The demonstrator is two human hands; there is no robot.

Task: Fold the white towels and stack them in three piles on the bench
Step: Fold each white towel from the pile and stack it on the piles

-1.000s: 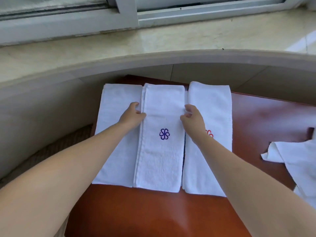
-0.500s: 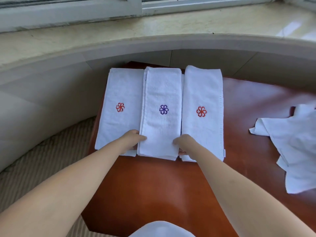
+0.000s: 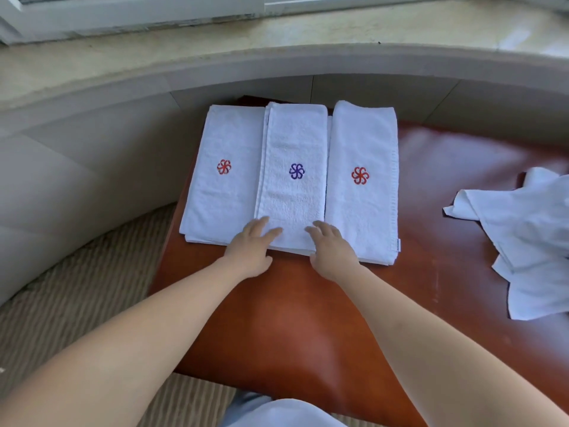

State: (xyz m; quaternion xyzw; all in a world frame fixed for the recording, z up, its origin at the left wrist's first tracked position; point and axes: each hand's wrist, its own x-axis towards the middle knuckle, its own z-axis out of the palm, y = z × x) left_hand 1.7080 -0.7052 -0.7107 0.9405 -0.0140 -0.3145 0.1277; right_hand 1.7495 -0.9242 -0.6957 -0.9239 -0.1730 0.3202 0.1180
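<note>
Three piles of folded white towels lie side by side at the far end of the brown bench (image 3: pixel 292 318). The left pile (image 3: pixel 221 192) and the right pile (image 3: pixel 363 204) carry a red flower mark; the middle pile (image 3: pixel 292 198) carries a purple one. My left hand (image 3: pixel 251 246) lies flat, fingers spread, on the near left corner of the middle pile. My right hand (image 3: pixel 331 248) lies flat on its near right corner. Neither hand grips anything. A heap of unfolded white towels (image 3: pixel 523 238) lies on the bench at the right.
A curved pale stone ledge (image 3: pixel 277 60) and a window frame run behind the bench. Striped beige carpet (image 3: pixel 77 288) covers the floor to the left. The bench's left edge drops off beside the left pile.
My hands slid from the middle of the centre pile down its sides to its near end, and now rest flat on top of it with fingers spread. The view has pulled back.
</note>
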